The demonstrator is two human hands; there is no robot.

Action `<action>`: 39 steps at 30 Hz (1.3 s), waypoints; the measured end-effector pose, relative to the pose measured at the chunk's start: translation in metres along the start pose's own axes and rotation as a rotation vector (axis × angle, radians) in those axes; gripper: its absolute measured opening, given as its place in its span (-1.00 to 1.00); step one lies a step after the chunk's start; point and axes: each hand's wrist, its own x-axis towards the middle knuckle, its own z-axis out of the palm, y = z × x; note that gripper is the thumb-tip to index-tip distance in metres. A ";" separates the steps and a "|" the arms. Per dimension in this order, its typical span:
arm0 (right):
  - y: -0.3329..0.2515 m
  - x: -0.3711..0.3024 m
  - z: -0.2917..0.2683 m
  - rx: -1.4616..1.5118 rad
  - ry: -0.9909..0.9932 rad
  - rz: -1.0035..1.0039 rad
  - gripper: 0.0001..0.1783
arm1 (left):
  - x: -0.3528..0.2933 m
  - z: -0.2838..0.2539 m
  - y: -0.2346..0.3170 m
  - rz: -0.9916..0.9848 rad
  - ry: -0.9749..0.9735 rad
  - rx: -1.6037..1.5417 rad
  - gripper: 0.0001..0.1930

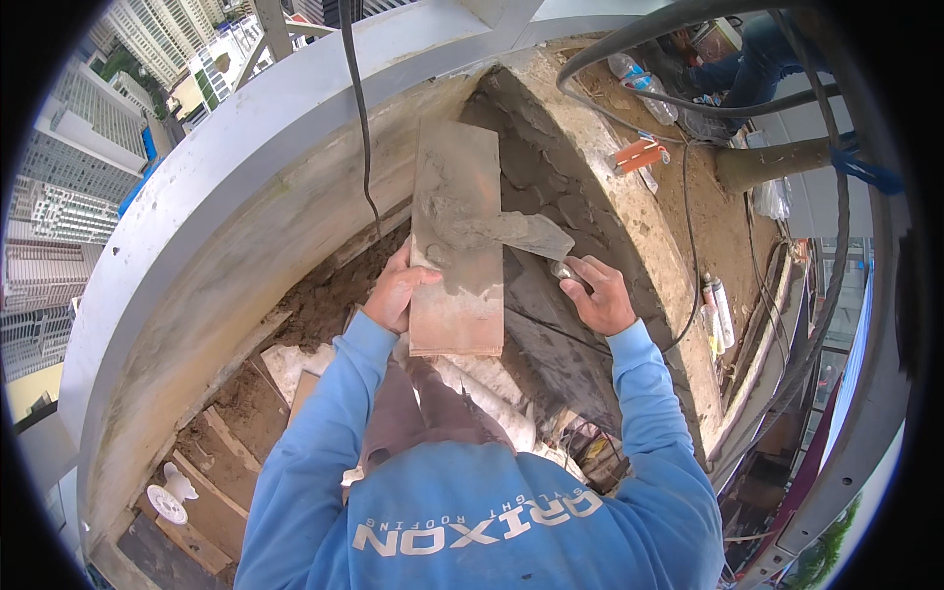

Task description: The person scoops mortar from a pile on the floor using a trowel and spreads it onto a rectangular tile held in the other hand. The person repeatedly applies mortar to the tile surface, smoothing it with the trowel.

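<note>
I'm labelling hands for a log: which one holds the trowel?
The right hand, which grips the trowel; the left hand instead holds the rectangular tile by its left edge.

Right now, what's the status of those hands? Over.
Left hand gripping slab; right hand holding trowel. Mortar smeared across slab. Dark cable hanging left of it.

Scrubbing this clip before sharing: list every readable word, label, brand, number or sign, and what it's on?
Blue shirt: large pale lettering plus a smaller line; legible, but I won't copy printed text.
Plastic bottle: label too small to read.
White tube: markings too blurred.
Tile, trowel: no text visible.
</note>
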 end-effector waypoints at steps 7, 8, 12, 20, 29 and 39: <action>0.023 0.010 0.026 0.089 -0.027 -0.118 -0.61 | -0.002 0.016 0.006 0.154 -0.114 0.575 -0.18; 0.024 0.013 0.031 0.076 -0.012 -0.147 -0.61 | -0.010 0.017 0.017 0.167 -0.131 0.690 -0.18; 0.030 0.024 0.062 0.100 0.124 -0.247 -0.59 | -0.037 0.001 0.031 0.136 -0.159 0.998 -0.19; 0.046 0.067 0.109 0.001 0.522 -0.138 -0.58 | -0.072 -0.055 -0.020 0.172 -0.013 1.047 -0.22; 0.096 0.058 0.224 -0.192 0.418 0.254 -0.53 | -0.108 -0.101 -0.104 0.083 0.323 0.126 -0.17; 0.175 0.215 0.241 0.595 0.187 0.896 -0.56 | -0.134 -0.112 -0.109 0.083 0.435 0.018 -0.16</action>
